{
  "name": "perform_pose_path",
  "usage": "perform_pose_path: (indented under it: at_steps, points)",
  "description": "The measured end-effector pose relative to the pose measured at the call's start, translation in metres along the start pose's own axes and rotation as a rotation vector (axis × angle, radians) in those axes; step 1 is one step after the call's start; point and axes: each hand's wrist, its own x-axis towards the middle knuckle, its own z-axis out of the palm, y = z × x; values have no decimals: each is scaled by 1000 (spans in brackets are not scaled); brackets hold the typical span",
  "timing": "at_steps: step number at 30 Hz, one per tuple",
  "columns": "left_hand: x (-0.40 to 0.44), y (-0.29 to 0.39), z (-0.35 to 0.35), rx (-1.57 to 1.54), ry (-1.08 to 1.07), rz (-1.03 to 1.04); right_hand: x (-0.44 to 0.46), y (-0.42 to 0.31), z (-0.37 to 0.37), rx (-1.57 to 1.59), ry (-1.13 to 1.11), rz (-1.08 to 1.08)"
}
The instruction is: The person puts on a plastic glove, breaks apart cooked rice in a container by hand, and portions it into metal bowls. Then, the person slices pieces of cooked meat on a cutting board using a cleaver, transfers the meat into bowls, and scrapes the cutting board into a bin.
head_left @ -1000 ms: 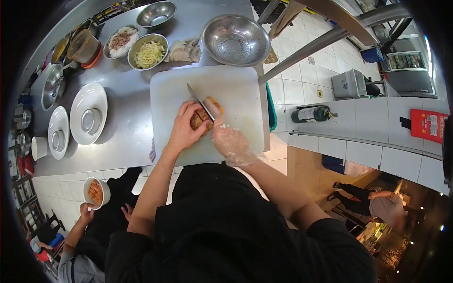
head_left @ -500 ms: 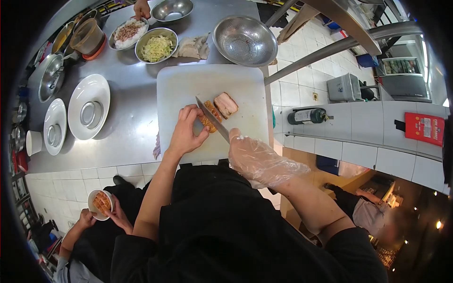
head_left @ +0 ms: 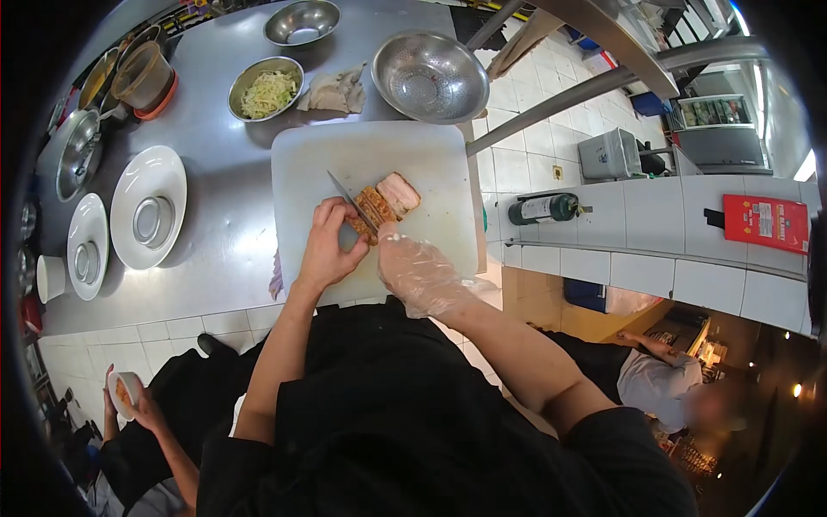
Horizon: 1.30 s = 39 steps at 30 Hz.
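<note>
On the white cutting board [head_left: 301, 155] lies a crispy pork belly [head_left: 373, 205], its browned rind facing up. A cut piece [head_left: 400, 195] at its right end shows a pale meaty face. My bare left hand [head_left: 323, 246] grips the left end of the pork with curled fingers. My right hand [head_left: 422, 276], in a clear plastic glove, is closed around the handle of a kitchen knife [head_left: 347, 194]. The blade runs across the pork close beside my left fingertips; how deep it sits in the meat I cannot tell.
Behind the board stand a bowl of shredded cabbage [head_left: 267, 93], a crumpled cloth [head_left: 334, 90], a steel bowl [head_left: 301, 23] and a perforated colander [head_left: 429, 77]. White plates [head_left: 129, 233] holding small metal cups are at left. A co-worker holds a white bowl [head_left: 126, 395] at lower left.
The knife has shifted left along the pork, nearer my left fingers. The rice bowl and the hand at it have left the view. The co-worker's bowl has moved left and tilted.
</note>
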Motion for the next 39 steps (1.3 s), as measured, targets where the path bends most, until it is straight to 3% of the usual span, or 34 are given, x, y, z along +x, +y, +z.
perform_pose_path:
  at_steps: [2, 4, 8, 10, 13, 18, 20, 22, 27, 29, 34, 37, 39]
  points:
    - [1, 1, -1, 5, -14, -24, -3, 4, 7, -29, 45, -24]
    - [0, 3, 2, -5, -3, -46, -30, 9, 24, 51, 12, 169]
    - [-2, 2, 7, 41, 15, -53, -7, 33, 81, 77, 71, 97]
    - [-2, 4, 8, -9, 15, -56, 41, 52, 128, 19, 375, -37]
    - [-7, 6, 10, -37, 43, -60, 35, 51, 96, 189, 333, 70]
    - [-8, 11, 26, -43, 145, -130, -15, 74, 72, 434, 367, 33]
    - [-8, 11, 30, 42, 100, -54, -23, 88, 70, 567, 418, -17]
    - [-3, 25, 35, 173, 62, -20, -23, 102, 68, 653, 412, 96]
    - [16, 22, 43, 443, -77, -37, -26, 133, 74, 630, 489, 85]
    - [21, 20, 40, 470, -79, -31, -30, 134, 70, 668, 402, 80]
    - [14, 21, 1, 474, -105, 2, -17, 129, 86, 693, 421, 41]
    - [16, 38, -39, 533, -256, -53, -12, 120, 89, 686, 386, -17]
    - [26, 53, -56, 848, -680, 23, -2, 119, 97, 668, 353, -54]
